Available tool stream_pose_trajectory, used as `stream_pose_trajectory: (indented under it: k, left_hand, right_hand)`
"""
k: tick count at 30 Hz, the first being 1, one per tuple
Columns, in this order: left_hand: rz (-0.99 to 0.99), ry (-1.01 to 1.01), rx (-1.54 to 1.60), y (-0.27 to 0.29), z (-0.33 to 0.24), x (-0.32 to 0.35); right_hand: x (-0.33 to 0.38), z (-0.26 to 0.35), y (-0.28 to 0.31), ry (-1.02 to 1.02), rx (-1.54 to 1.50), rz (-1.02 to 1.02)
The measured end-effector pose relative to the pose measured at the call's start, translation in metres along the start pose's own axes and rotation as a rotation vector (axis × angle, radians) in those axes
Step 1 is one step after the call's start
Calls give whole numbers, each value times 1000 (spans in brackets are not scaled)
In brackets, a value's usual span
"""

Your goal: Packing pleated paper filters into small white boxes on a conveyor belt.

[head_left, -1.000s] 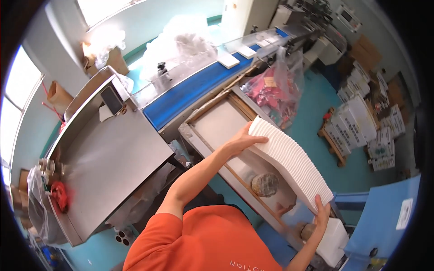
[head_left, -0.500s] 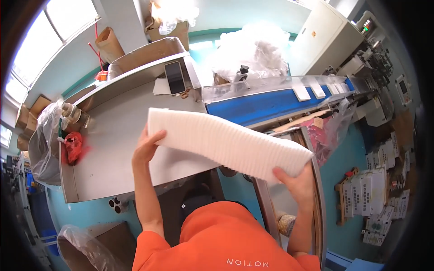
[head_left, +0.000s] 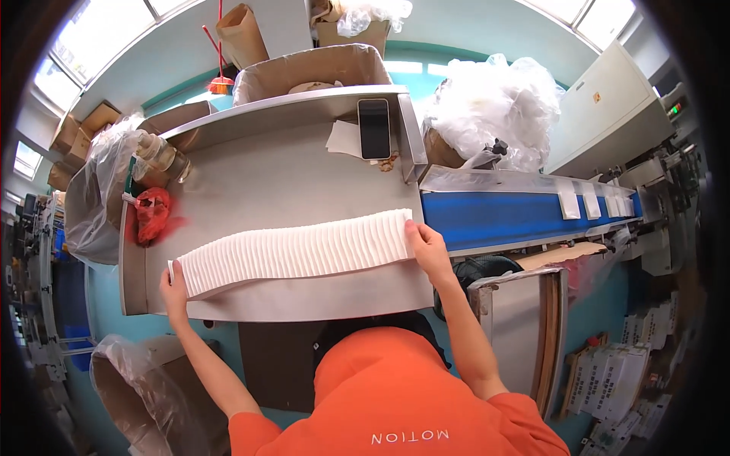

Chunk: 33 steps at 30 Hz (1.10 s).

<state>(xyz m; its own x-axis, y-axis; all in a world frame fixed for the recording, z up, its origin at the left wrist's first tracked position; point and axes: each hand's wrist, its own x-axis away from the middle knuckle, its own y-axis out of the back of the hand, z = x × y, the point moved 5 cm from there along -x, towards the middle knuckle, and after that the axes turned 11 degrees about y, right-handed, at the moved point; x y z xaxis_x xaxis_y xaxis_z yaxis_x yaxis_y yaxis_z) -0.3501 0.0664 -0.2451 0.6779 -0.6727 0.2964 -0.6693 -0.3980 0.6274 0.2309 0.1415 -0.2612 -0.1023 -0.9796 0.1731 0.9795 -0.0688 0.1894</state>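
Long white stack (head_left: 296, 251) spans the near part of the metal table (head_left: 258, 190); resting or lifted, cannot tell. Left hand (head_left: 175, 295) grasps its left end, right hand (head_left: 428, 248) its right. Phone (head_left: 374, 129) lies near the far edge.

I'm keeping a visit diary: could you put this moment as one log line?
white ridged stack: over metal table, contact unclear; left hand: holding left end; right hand: holding right end

I read the worktop (head_left: 266, 190) as smooth, dull metal | ridged white stack (head_left: 296, 247), near edge: matt, paper-like | phone (head_left: 374, 129), far right corner: glossy | red bag (head_left: 153, 215), left edge: crinkled plastic
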Motion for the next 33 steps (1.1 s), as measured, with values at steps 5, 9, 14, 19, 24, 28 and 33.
stream_pose_trajectory:
  k: [5, 9, 14, 19, 24, 28, 33]
  left_hand:
    - [-370, -127, -254, -8, -28, 11]
    - [-315, -129, -259, -26, -34, 8]
    - [-403, -268, -338, -30, -58, 17]
    - [-324, -235, -199, -11, -35, -9]
    - [-392, -237, -347, -8, -36, -23]
    - [-410, -183, -369, -7, -41, -16]
    - [-463, -115, -414, -22, -43, -15]
  right_hand:
    - [16, -23, 17, -126, -300, 80]
    - [8, -35, 28, -240, -596, -214]
    - [5, 0, 0, 85, 102, -19]
    - [9, -28, 0, -288, -513, -26]
    - [10, -20, 11, -196, -323, -93]
    - [13, -23, 15, -166, -263, 196]
    - [10, -31, 22, -307, -534, -182]
